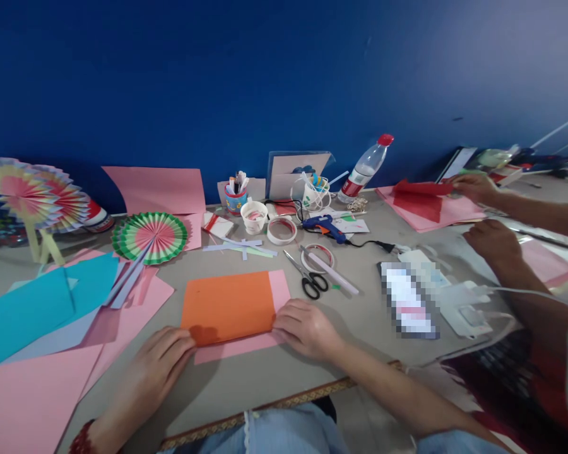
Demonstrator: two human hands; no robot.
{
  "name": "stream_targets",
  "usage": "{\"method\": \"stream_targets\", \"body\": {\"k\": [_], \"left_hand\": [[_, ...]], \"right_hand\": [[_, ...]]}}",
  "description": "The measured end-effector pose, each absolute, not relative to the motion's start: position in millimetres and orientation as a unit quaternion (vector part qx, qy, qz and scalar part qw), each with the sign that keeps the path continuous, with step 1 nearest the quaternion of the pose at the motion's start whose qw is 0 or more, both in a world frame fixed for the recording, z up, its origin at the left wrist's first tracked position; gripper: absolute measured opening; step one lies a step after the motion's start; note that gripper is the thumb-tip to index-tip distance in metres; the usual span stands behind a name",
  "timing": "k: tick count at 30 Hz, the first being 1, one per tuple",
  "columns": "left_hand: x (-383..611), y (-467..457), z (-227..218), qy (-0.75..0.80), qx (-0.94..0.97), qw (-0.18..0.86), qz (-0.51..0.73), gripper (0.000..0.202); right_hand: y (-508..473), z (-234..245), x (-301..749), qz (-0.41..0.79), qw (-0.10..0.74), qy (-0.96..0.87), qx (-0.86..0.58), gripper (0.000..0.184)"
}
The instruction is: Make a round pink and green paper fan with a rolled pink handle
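Observation:
A sheet of orange paper (pixel 231 306) lies over a pink sheet (pixel 236 352) on the table in front of me. The pink shows along the right side and the near edge. My left hand (pixel 168 356) pinches the orange paper at its near left corner. At the near right corner my right hand (pixel 307 328) has its fingers closed on the orange edge, over the pink sheet; its thumb tip is partly hidden. Just beyond my right hand lie black-handled scissors (pixel 313 285), a tape roll (pixel 325 257) and a pale strip (pixel 336 272).
Blue paper (pixel 42 309) and pink sheets lie at left, near a green-rimmed paper fan (pixel 150 237). Behind are a pen cup (pixel 236 200), a blue glue gun (pixel 325 226) and a bottle (pixel 365 170). A phone (pixel 407 299) and power strip (pixel 454 306) lie at right; a co-worker's hands (pixel 492 239) handle red paper.

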State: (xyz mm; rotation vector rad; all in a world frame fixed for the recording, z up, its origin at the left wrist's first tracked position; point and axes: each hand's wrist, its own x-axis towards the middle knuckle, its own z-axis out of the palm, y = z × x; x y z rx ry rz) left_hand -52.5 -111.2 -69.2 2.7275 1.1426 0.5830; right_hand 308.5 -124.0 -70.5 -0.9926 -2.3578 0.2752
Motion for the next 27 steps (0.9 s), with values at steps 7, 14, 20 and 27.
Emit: {"method": "stream_targets", "body": {"k": [7, 14, 20, 27], "left_hand": [[-44, -110, -63, 0.376, 0.907, 0.056, 0.184, 0.023], [-29, -113, -55, 0.345, 0.923, 0.038, 0.164, 0.026], [-22, -113, -54, 0.335, 0.929, 0.048, 0.151, 0.024], [-10, -108, -46, 0.345, 0.925, 0.076, 0.137, 0.02]], "right_hand": [[-123, -63, 309, 0.094, 0.277, -0.881, -0.372, 0.02], [-122, -62, 309, 0.052, 0.24, -0.901, -0.357, 0.021], [-122, -61, 311, 0.065, 0.238, -0.904, -0.349, 0.022], [-118, -57, 291, 0.045, 0.199, -0.918, -0.34, 0.023]]}}
